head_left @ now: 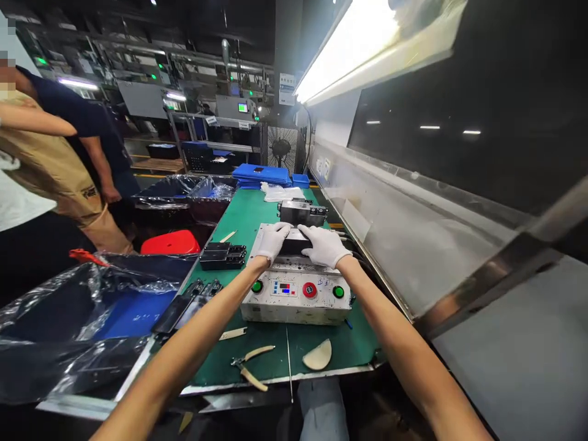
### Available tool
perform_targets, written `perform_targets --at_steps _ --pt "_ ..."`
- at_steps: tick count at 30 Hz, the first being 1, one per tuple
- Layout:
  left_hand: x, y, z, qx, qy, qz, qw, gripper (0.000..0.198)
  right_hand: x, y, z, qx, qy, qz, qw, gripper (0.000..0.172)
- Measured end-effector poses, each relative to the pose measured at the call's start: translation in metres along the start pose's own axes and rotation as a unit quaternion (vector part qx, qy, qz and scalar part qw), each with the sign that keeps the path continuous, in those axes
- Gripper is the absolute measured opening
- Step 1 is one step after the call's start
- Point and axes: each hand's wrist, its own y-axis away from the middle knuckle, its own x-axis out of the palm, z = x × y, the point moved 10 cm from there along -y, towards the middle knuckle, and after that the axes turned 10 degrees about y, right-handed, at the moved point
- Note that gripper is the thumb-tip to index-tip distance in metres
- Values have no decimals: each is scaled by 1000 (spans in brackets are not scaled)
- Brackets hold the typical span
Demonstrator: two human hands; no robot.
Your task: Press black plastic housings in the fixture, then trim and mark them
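Here's the green-topped workbench [248, 211], running from bottom centre up the middle, and a scuffed white control box [294, 313] sits bang at centre. Open cream-handled cutters [238, 362] lie below, left of a flat cream half-disc [318, 355]; black rectangular housings [223, 256] line up centre-left, flat blue sheets [264, 174] stacked upper middle.

lamp [353, 46] glares; ceiling [197, 21] dim

Matt white cloth gloves [331, 247], scuffed painted-metal control box [294, 312], smooth black plastic-looking parts [219, 256], crinkled glossy plastic bin liners [41, 370]
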Motion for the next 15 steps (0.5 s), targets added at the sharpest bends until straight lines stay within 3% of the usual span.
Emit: perform_targets --at_steps 5,8,10,12,14,15 --pt "-4 5 2 -24 -69 -24 997 26 6 6 -3 20 -11 -11 1000 80" --pt "-15 -1 5 -66 -118 -29 990 29 9 3 -1 -6 -43 0 999 78" --pt "-30 -18 -2 -75 -148 -45 985 42 -3 -10 -11 -1 -75 -36 997 68" --pt "-44 -47 -22 -53 -176 -69 980 51 -30 -33 -39 55 -93 -122 987 55" --pt "-46 -82 -46 -12 -205 -73 976 54 -52 -61 -71 114 -89 -175 974 53" --pt "-39 -100 -54 10 -219 -59 974 54 -55 -78 -82 126 -82 -166 975 53"
